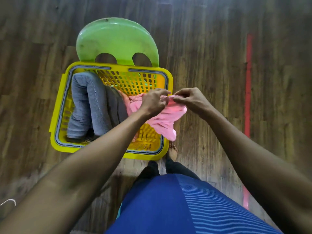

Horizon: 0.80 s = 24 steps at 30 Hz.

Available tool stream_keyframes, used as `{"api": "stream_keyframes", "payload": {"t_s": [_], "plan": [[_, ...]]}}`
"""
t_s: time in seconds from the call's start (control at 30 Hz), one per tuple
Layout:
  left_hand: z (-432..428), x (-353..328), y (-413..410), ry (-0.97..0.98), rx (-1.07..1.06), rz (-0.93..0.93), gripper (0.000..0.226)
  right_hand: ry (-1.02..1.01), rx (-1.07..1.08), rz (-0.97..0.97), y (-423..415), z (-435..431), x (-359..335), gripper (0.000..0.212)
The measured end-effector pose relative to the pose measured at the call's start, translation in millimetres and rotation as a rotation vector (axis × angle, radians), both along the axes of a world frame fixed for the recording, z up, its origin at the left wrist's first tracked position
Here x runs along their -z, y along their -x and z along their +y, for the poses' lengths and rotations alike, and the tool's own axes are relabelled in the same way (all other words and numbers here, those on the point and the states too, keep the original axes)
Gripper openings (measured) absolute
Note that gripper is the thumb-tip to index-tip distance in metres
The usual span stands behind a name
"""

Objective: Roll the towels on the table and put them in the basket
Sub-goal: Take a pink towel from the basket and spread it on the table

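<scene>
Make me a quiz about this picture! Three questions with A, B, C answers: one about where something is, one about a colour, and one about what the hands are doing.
1. Where are the grey towels?
A) in the left part of the yellow basket
B) on a shelf
C) in a bucket

2. What colour is the held towel?
A) green
B) pink
C) white

3. How is the held towel gripped?
A) by nobody
B) by one hand only
C) pinched by the left hand and the right hand

Answers:
1 A, they lie inside the basket, along its left side.
2 B, it shows pink against the yellow mesh.
3 C, fingers of both hands pinch its top edge.
</scene>
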<state>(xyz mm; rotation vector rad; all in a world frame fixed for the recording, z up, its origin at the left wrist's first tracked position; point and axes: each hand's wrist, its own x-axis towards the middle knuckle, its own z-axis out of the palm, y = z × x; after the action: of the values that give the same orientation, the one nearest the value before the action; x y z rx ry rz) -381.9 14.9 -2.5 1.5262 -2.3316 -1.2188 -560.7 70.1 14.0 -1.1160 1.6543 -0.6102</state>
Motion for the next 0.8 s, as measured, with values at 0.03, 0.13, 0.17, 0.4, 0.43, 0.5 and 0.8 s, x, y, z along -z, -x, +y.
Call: {"api": "stream_keyframes", "payload": {"t_s": [0.03,0.13,0.17,0.4,0.43,0.5,0.8], "plan": [[-2.0,-6.6,0.4,-0.024,0.057,-0.023,0.029,0.027,0.021,0.003,1.9,3.3,-6.0,0.033],[-5.5,-22.0,-0.6,-0.043,0.105,0.014,0.026,0.109,0.059,0.010,5.3,12.3,-23.1,0.024],[-6.2,-25.0,-1.0,-0.019,0.100,0.036,0.025,0.137,0.074,0.007,4.2,14.1,-27.8,0.021],[3.1,-19.1,-8.8,0.303,0.022,0.071,0.030,0.262,0.142,-0.026,-10.1,12.6,-55.8,0.016],[5.8,-17.3,-8.2,0.341,-0.008,0.074,0.033,0.263,0.143,-0.048,-12.0,12.8,-59.0,0.015],[11.3,-18.8,-3.3,0.395,-0.061,0.107,0.028,0.269,0.151,-0.082,-16.3,13.2,-64.0,0.013],[6.9,-10.0,-16.7,0.249,-0.418,0.084,0.021,0.326,0.283,-0.029,-7.5,9.5,-68.1,0.012]]}}
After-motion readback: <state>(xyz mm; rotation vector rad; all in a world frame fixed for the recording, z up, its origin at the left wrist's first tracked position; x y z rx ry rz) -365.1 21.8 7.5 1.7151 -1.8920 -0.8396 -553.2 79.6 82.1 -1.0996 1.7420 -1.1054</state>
